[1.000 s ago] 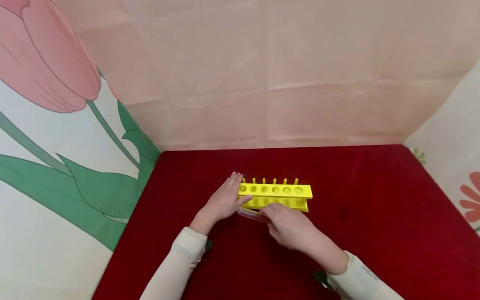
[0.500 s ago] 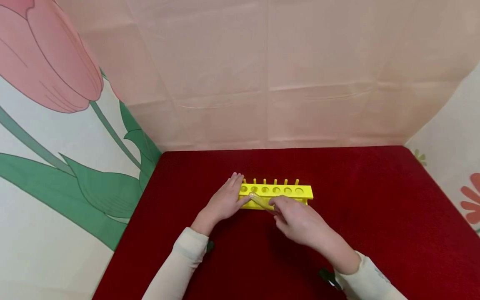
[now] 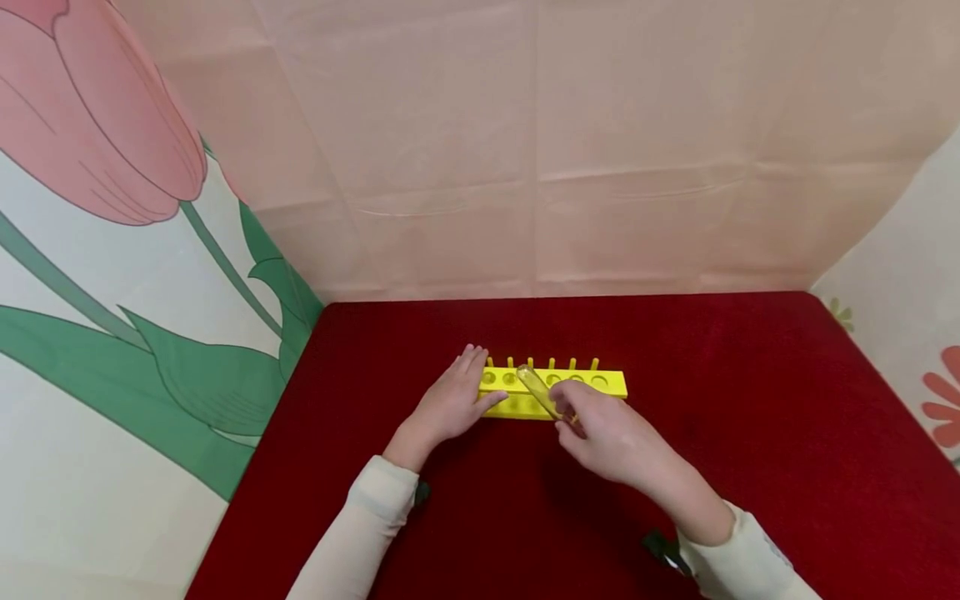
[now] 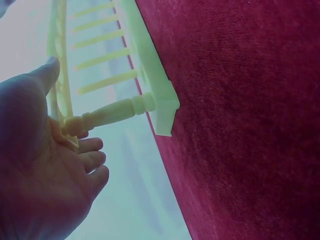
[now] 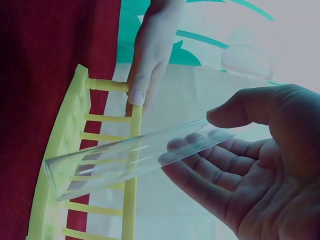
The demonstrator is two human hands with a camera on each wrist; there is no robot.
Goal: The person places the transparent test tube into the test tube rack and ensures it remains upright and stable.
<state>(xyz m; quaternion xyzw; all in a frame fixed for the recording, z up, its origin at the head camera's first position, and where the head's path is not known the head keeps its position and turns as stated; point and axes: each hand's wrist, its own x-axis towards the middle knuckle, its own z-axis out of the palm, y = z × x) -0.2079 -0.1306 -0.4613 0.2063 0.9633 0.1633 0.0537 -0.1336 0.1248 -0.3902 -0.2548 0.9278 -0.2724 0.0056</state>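
Note:
A yellow test tube rack (image 3: pixel 613 383) with a row of round holes and upright pegs behind stands on the red cloth. My left hand (image 3: pixel 444 407) holds its left end, thumb across the front of the top bar, fingers along the end. In the left wrist view, a turned end post (image 4: pixel 112 112) is beside those fingers. With thumb and fingers my right hand (image 3: pixel 618 435) pinches a clear glass test tube (image 3: pixel 538 390). The tube slants over the rack's middle in the head view, its far end overlapping the top bar. The right wrist view shows the tube (image 5: pixel 100 167) crossing before the pegs.
Red cloth (image 3: pixel 720 350) covers the table around the rack. A pink sheet (image 3: pixel 525 167) hangs behind the table's back edge. Flower-printed sheets (image 3: pixel 82 467) stand at the left and right sides.
The test tube was low in front of the rack, lying nearly level. My right hand has raised it and moved a little right, tilting its far end up over the top bar. The left hand stays put.

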